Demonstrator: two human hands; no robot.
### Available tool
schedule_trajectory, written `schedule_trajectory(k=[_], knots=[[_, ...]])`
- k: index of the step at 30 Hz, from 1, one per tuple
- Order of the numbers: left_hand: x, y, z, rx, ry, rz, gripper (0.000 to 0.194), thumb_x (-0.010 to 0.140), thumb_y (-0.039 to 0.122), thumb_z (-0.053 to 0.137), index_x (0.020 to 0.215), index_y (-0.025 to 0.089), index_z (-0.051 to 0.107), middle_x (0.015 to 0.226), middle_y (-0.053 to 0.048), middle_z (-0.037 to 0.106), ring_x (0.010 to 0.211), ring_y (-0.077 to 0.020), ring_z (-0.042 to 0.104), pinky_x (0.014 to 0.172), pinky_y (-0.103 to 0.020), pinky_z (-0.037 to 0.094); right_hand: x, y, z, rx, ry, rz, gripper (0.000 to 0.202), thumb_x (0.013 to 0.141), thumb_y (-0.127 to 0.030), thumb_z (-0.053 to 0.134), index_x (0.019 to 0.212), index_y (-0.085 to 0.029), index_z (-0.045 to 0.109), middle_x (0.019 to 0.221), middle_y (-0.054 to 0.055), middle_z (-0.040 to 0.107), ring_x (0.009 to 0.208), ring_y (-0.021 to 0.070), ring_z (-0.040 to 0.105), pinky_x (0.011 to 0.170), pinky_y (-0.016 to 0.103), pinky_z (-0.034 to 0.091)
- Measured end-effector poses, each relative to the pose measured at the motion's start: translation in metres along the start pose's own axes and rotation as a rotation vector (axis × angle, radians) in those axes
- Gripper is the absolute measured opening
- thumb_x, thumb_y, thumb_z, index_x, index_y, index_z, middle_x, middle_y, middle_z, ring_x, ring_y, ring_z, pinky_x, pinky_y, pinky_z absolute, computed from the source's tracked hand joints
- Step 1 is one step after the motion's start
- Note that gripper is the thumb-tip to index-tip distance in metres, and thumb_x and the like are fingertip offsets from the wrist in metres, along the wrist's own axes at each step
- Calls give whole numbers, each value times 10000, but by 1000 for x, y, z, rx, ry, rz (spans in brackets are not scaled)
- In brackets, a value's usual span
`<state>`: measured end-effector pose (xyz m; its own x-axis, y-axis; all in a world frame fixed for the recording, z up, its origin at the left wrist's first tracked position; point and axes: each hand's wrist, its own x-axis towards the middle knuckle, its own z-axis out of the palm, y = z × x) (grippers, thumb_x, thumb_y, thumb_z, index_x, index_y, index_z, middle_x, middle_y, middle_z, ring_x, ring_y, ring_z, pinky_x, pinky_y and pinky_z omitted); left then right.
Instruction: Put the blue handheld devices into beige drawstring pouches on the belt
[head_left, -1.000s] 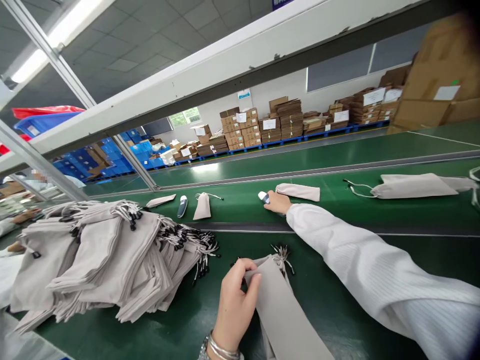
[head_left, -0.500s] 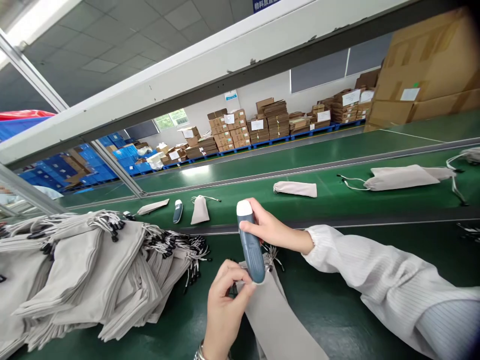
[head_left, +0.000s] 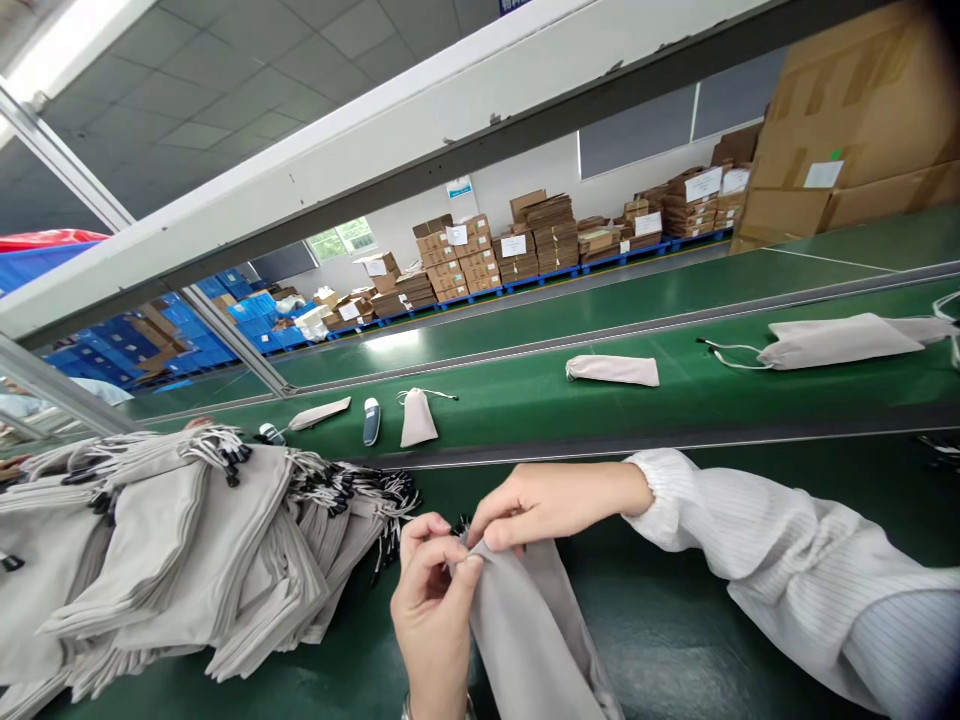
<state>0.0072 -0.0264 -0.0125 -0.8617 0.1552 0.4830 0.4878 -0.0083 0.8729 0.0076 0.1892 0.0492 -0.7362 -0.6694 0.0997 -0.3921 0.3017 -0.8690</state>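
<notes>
A grey fabric drawstring pouch (head_left: 529, 635) hangs down in front of me, its mouth at the top between both hands. My left hand (head_left: 433, 605) is closed, thumb and fingertips pinching the left edge of the mouth. From the right, my right hand (head_left: 544, 503) grips the same mouth, thumb on the near side; its other fingertips are partly hidden. Black cord ends poke up behind the fingers. Whatever the pouch contains is out of sight. Close by on the left lies a big pile of flat grey pouches (head_left: 202, 570) with white cords and black tips.
Beyond my hands a green conveyor belt (head_left: 510, 400) carries several pouches, such as a small one (head_left: 418, 418) and a long one (head_left: 613, 370), and a blue-grey device with a white end (head_left: 371, 421). A white beam (head_left: 360, 150) crosses above. Cartons (head_left: 855, 130) stand at the right.
The blue-grey device with a white end, held in my right hand over the pouch's mouth, is out of sight. My right hand has come down to the pouch. Items on the belt have shifted right.
</notes>
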Motion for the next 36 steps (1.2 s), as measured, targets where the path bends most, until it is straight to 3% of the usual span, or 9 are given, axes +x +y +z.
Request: schedule_trajectory(k=[2, 6, 10, 13, 16, 18, 24, 30, 36], knots=[[4, 3, -5, -58, 40, -19, 234, 795, 278, 784, 679, 182, 605, 940, -31, 512, 900, -162, 535, 679, -198, 467, -5, -6, -4, 198, -11, 37, 276, 957, -398, 589, 1142, -195, 614, 649, -55, 537, 568, 92, 452, 514, 189, 339], [13, 9, -16, -323, 239, -74, 243, 826, 277, 757, 750, 186, 546, 814, 35, 438, 530, -35, 364, 443, -138, 301, -19, -21, -16, 649, 330, -52, 160, 938, -346, 612, 940, -209, 529, 572, -105, 268, 489, 67, 206, 421, 148, 165], [10, 4, -14, -272, 99, -14, 156, 873, 318, 704, 944, 221, 605, 892, -1, 506, 563, -59, 425, 475, -168, 372, -27, -32, -27, 803, 548, -148, 150, 918, -309, 624, 960, -219, 512, 584, -114, 227, 476, 65, 126, 415, 151, 308], [2, -3, -6, 4, -38, 49, 132, 909, 291, 657, 1020, 230, 617, 1025, -43, 541, 690, -103, 511, 583, -212, 448, -27, -30, -37, 653, 884, -238, 131, 905, -279, 620, 975, -224, 524, 576, -122, 262, 456, 66, 169, 652, 298, 556], [-3, -6, -1, 273, -172, 60, 74, 936, 239, 613, 1010, 241, 617, 991, -21, 541, 630, -91, 461, 563, -220, 400, -27, -19, -50, 221, 1282, -380, 102, 902, -270, 617, 932, -241, 524, 590, -101, 354, 469, 85, 311, 807, 356, 552], [-4, -7, 1, 380, -263, 79, 69, 951, 215, 579, 991, 244, 626, 976, -12, 544, 599, -88, 435, 558, -231, 377, -27, -8, -58, -91, 1394, -379, 91, 915, -271, 600, 970, -247, 532, 658, -64, 460, 540, 112, 445, 755, 328, 530], [-3, -9, 4, 472, -362, 98, 130, 950, 154, 526, 937, 234, 628, 999, -15, 561, 664, -106, 487, 604, -240, 381, -11, 35, -60, -435, 862, 48, 398, 936, -261, 534, 1326, -239, 459, 1075, 43, 672, 660, 139, 613, 619, 278, 456], [-3, -9, 3, 509, -380, 80, 135, 949, 154, 517, 953, 237, 625, 1003, -14, 568, 673, -113, 502, 601, -238, 379, 17, 92, -38, -593, 493, 249, 219, 953, -248, 491, 1088, -235, 663, 789, -17, 729, 715, 174, 656, 642, 263, 386], [-3, -7, 4, 524, -398, 84, 136, 951, 162, 509, 944, 236, 623, 985, -17, 588, 714, -133, 547, 649, -245, 415, 25, 129, -19, -658, 344, 242, 231, 889, -170, 542, 1026, -232, 717, 855, 6, 756, 756, 193, 676, 635, 257, 362]])
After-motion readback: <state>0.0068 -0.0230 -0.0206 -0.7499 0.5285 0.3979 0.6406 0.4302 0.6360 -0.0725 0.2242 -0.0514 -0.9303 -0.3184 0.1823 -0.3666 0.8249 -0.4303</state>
